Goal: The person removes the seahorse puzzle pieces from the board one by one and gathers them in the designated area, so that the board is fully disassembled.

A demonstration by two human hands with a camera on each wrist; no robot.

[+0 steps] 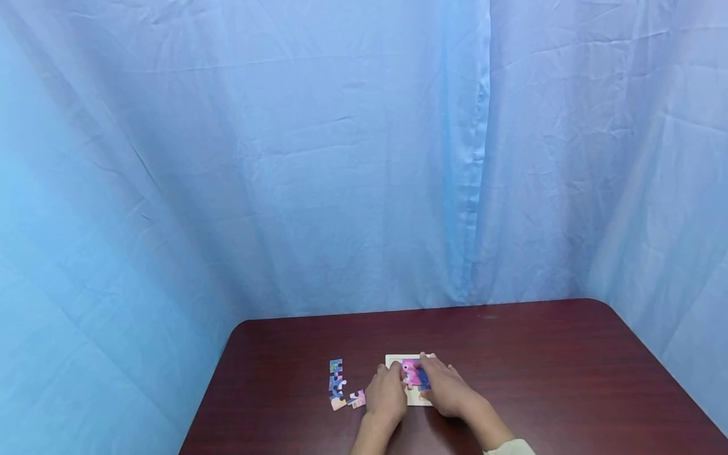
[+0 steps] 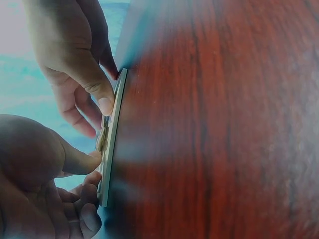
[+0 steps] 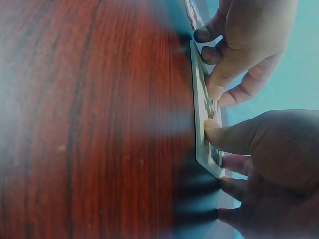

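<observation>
A small pale puzzle board point(image 1: 421, 404) lies on the table, with pink and blue jigsaw puzzle pieces point(image 1: 410, 373) in it. From the left, my left hand point(image 1: 385, 395) pinches at the pieces, thumb and index finger at their edge; its other fingers curl by the board's side. My right hand point(image 1: 449, 387) comes over the right side, thumb and index finger gripping at the pieces. In the right wrist view its outer fingers point(image 3: 232, 186) spread past the board's corner. Both hands partly hide the board and the pieces.
Left of the board, several loose puzzle pieces point(image 1: 335, 382) form a rough column, and pink-toned ones point(image 1: 356, 399) lie close to my left hand. The dark red wooden table point(image 1: 540, 366) has rounded far corners. Light blue curtains point(image 1: 341, 158) hang around it.
</observation>
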